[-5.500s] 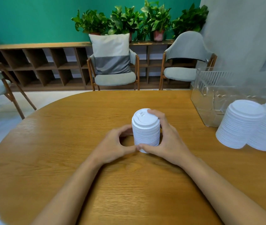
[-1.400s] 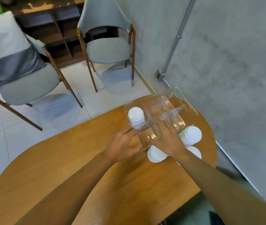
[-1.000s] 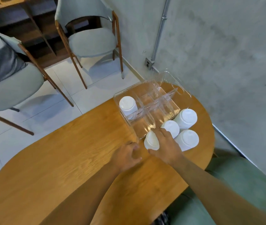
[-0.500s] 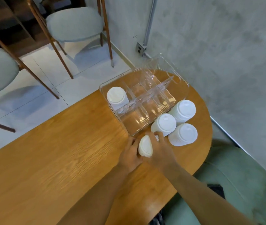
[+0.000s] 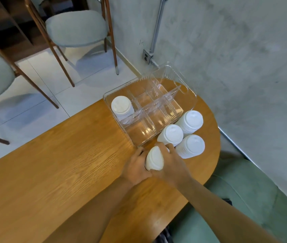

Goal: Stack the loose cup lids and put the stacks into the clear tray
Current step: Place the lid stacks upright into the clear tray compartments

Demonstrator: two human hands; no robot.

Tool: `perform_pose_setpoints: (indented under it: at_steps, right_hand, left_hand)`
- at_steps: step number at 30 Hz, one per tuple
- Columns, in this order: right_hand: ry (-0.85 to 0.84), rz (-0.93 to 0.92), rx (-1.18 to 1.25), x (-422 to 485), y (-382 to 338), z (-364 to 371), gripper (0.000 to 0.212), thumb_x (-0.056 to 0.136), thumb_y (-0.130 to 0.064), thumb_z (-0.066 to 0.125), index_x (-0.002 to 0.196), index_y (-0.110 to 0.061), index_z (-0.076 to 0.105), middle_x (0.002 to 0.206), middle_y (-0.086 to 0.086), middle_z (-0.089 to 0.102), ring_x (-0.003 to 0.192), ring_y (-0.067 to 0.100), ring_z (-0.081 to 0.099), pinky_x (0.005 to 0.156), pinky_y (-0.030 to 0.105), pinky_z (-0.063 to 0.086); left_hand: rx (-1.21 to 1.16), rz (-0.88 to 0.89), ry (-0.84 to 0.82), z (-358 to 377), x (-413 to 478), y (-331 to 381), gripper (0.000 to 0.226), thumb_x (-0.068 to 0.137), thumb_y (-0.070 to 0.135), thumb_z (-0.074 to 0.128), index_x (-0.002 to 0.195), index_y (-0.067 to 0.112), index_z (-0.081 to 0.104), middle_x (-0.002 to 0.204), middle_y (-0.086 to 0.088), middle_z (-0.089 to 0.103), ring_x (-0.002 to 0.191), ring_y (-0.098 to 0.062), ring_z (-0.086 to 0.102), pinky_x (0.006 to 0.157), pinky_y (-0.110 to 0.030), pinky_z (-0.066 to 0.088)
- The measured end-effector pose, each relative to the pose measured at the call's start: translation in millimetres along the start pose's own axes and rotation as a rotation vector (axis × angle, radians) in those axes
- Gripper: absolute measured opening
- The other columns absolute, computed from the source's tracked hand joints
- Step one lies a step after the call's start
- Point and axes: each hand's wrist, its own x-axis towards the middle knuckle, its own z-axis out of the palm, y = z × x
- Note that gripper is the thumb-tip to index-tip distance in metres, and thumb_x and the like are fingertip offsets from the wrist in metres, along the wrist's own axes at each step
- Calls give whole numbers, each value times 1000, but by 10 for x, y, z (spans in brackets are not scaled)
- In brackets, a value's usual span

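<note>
Left hand [image 5: 135,166] and right hand [image 5: 173,165] are clamping the tilted lid stack [image 5: 154,159], centre frame. Needs levelling before going into clear tray [image 5: 190,96].

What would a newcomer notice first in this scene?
The left hand and right hand grip a tilted lid stack over the wooden table, just before the clear tray. Three upright stacks stand beside the tray's right side; a lone stack sits inside its left corner compartment.

Tilted lid stack [image 5: 154,159] beside clear tray [image 5: 190,100]
</note>
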Motion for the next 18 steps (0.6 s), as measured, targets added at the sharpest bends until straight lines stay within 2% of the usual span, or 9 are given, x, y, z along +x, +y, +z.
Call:
perform_pose_setpoints:
  at_steps: [4,8,11,14,18]
  right_hand:
    - [71,-64,28,-133,-105,-371,98,72,-53,88,150,-31,32,144,-3,42,128,20,48,98,40,56]
    - [105,-73,30,-172,-247,-784,97,72,-55,87,150,-30,34,145,-1,42,124,24,51,90,40,55]
    - [169,-118,75,-124,-355,-1097,91,70,-48,89,143,-30,39,137,-2,45,117,24,52,80,38,53]
    - [198,-130,69,17,-442,-1379,92,70,-47,89,143,-30,37,144,-1,42,120,25,51,82,41,53]
    - [205,-160,105,408,-512,-1636,99,68,-48,91,149,-31,35,145,2,42,123,29,52,86,41,55]
  left_hand:
    - [-13,93,18,-318,-23,264,82,66,44,95,135,14,62,127,0,55,108,-15,62,83,-24,53]
    - [35,162,74,-663,73,533,77,61,43,95,125,10,68,118,-2,59,98,-18,65,75,-30,57]
    - [93,212,121,-952,246,710,78,62,50,92,124,9,69,117,-3,63,103,-21,65,81,-39,59]
    - [151,226,166,-1228,433,869,85,63,56,90,130,10,67,122,-4,65,109,-25,67,83,-40,61]
    - [191,184,230,-1528,731,1012,87,65,67,84,133,15,66,123,0,63,107,-20,65,76,-40,60]
